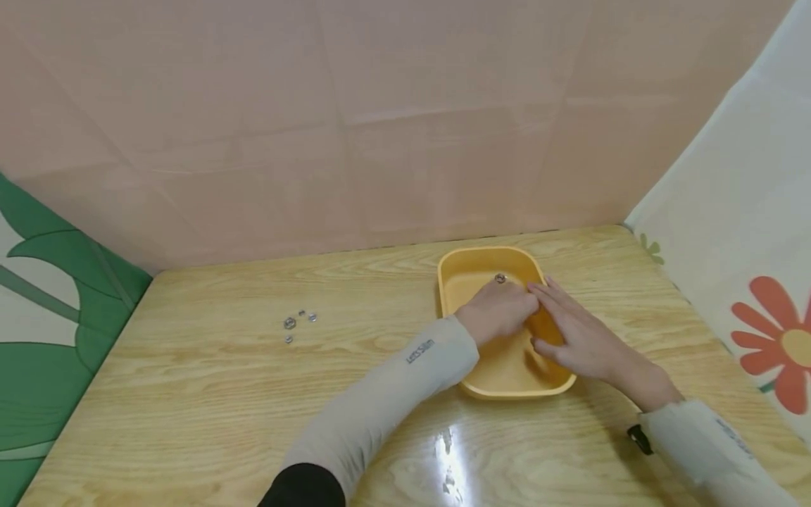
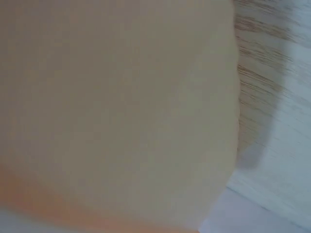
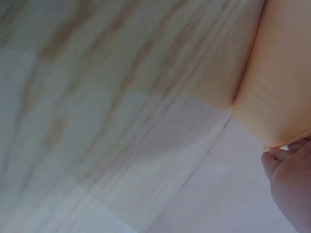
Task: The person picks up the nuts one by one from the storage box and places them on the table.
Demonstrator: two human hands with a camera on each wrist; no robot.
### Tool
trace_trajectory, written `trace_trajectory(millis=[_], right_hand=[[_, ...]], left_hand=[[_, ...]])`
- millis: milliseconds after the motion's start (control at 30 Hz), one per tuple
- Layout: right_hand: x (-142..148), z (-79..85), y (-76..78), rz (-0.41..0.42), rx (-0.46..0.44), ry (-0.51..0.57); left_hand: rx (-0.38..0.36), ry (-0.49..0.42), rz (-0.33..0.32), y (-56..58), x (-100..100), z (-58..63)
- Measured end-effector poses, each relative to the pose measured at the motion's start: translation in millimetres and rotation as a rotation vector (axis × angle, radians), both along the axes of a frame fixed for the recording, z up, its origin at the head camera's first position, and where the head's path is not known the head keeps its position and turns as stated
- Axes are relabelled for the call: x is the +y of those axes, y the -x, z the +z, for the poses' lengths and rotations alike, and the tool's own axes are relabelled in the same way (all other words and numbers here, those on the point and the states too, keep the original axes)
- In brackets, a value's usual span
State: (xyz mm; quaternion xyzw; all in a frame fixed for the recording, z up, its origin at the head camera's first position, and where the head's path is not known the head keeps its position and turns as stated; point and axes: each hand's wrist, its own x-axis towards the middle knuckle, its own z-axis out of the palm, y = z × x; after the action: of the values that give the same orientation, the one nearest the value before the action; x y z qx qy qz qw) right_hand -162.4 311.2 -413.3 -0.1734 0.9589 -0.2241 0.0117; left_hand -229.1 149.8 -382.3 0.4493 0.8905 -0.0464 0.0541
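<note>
A yellow rectangular tray (image 1: 453, 282) stands on the wooden table, right of centre. Reaching into it from the left is my left hand (image 1: 497, 310), its back upward. The fingers there point down and right, and what lies beneath them is hidden. My right hand (image 1: 583, 345) holds the tray's right rim, thumb on the inner side, its fingers close beside the left hand. Fingertips (image 3: 272, 162) show at the rim in the right wrist view. Just past the left hand a metal nut (image 1: 500, 279) is in the tray. In the left wrist view the tray wall (image 2: 121, 107) is blurred and shows no fingers.
Several small metal nuts (image 1: 289, 323) lie loosely grouped on the table (image 1: 209, 394), left of the tray. A pinkish sheet (image 1: 348, 141) hangs behind the table. At the right is a white sheet with a red flower (image 1: 769, 310); at the left, green leaf print (image 1: 95, 282).
</note>
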Motion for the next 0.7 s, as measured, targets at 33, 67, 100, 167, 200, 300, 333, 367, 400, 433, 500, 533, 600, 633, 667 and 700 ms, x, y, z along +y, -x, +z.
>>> trace_trajectory(millis=[33,67,100,167,200,300,333,367,400,433,500,533,600,633,667,700], right_hand=[[0,-0.4,0.1,0.003,0.001,0.003],[1,-0.4,0.2,0.004,0.002,0.004],[1,-0.9,0.4,0.008,0.004,0.006],[2,-0.8,0.6,0.01,0.005,0.003],[2,-1.0,0.8,0.011,0.002,0.004],[1,-1.2,0.9,0.009,0.005,0.002],[1,-1.1,0.8,0.009,0.005,0.003],[1,-1.5,0.7,0.009,0.011,0.004],[1,-1.6,0.6,0.01,0.012,0.006],[0,-2.0,0.4,0.01,0.018,0.006],[0,-2.5,0.4,0.01,0.018,0.007],[0,-2.5,0.4,0.009,0.015,0.004],[0,-2.8,0.5,0.006,0.014,0.002],[0,-2.9,0.5,0.004,0.013,0.0],[0,-3.0,0.7,0.003,0.011,0.0],[0,-3.0,0.7,0.001,0.012,-0.002]], left_hand=[[-0.007,0.018,-0.007,-0.5,0,-0.9],[-0.017,0.038,-0.012,-0.8,1,-2.2],[-0.025,0.057,-0.016,-1.3,1,-3.3],[-0.037,0.095,-0.021,-2.4,2,-5.3],[-0.042,0.108,-0.023,-2.9,2,-6.1],[-0.044,0.125,-0.019,-3.7,2,-8.1],[-0.041,0.124,-0.019,-3.8,2,-8.4],[-0.034,0.121,-0.022,-3.8,1,-8.8],[-0.028,0.115,-0.024,-3.8,1,-9.1],[-0.022,0.11,-0.026,-3.6,0,-9.4],[-0.007,0.098,-0.035,-3.2,-1,-10.2],[0.003,0.092,-0.041,-3.2,-1,-10.5],[0.031,0.083,-0.053,-2.7,-1,-11.8],[0.047,0.083,-0.061,-2.6,-1,-12.7],[0.07,0.084,-0.073,-2.6,-1,-13.7],[0.095,0.09,-0.085,-2.6,-1,-15.1]])
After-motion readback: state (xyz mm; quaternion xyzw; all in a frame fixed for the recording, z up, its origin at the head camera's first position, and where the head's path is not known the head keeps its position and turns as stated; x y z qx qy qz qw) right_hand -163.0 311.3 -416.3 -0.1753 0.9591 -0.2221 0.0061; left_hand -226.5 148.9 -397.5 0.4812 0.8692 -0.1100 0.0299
